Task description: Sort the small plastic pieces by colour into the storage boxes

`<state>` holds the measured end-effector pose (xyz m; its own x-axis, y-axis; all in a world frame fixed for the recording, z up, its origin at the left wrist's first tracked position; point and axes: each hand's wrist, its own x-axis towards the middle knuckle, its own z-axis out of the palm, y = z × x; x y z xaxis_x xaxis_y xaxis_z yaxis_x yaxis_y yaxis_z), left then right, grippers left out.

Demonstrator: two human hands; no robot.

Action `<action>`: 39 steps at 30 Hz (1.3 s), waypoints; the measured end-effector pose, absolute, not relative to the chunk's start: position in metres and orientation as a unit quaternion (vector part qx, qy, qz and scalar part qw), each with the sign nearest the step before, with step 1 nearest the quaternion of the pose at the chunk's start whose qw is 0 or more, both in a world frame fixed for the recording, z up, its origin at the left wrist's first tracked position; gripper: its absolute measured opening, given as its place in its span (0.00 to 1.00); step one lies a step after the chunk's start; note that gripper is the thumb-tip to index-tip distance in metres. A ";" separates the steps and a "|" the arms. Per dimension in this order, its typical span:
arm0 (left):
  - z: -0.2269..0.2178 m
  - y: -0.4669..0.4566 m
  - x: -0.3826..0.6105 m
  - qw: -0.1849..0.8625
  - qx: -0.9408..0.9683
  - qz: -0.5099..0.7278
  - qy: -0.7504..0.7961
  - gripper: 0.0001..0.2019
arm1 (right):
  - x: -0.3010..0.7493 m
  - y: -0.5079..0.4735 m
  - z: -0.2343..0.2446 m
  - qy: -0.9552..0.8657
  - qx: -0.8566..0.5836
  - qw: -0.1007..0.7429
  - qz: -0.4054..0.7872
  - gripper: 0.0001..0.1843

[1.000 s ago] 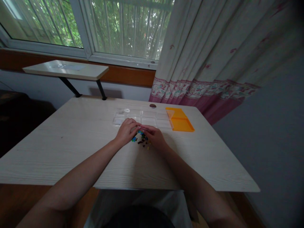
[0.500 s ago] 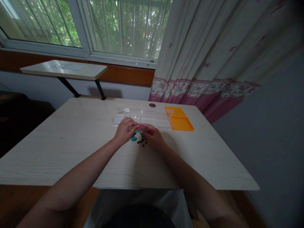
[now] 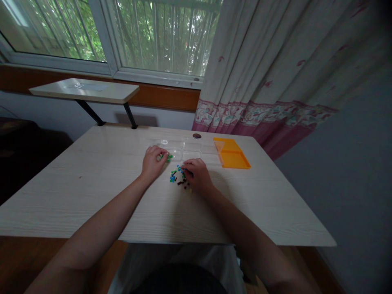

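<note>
Left hand [image 3: 152, 163], now parted from the right hand [image 3: 198, 175], curls by small green pieces [image 3: 169, 157] at eleven o'clock from the mixed-colour pieces [image 3: 172, 179]; the right is at three. Work spans two clusters; neither grip is clear.

We are facing a daylit window [image 3: 165, 45], with green foliage [image 3: 92, 45] showing through it. Right of the window, a pink-bordered curtain [image 3: 260, 61] is hanging; below the window, a brown ledge [image 3: 168, 98] is running above a pale wall [image 3: 179, 118], and a wood-grained table [image 3: 92, 188] is bearing a black-legged shelf [image 3: 116, 92].
</note>
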<state>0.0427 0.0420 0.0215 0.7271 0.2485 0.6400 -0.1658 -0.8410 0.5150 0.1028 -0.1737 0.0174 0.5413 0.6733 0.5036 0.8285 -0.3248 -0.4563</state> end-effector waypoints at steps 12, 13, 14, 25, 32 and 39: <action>0.014 0.044 0.047 0.257 0.889 0.374 0.055 0.07 | 0.084 -0.161 0.020 -0.467 -0.853 0.172 -0.156 0.07; 0.014 0.044 0.048 0.254 0.891 0.372 0.058 0.07 | 0.084 -0.160 0.020 -0.466 -0.855 0.167 -0.155 0.07; 0.014 0.044 0.048 0.252 0.892 0.371 0.062 0.07 | 0.084 -0.160 0.021 -0.466 -0.856 0.163 -0.155 0.07; 0.011 0.047 0.049 0.237 0.896 0.366 0.084 0.06 | 0.088 -0.158 0.016 -0.470 -0.844 0.204 -0.161 0.04; 0.003 0.054 0.055 0.245 0.896 0.361 0.081 0.09 | 0.096 -0.163 0.014 -0.420 -0.829 0.337 -0.150 0.01; 0.005 0.052 0.053 0.250 0.893 0.368 0.070 0.11 | 0.110 -0.170 0.010 -0.395 -0.807 0.410 -0.158 0.02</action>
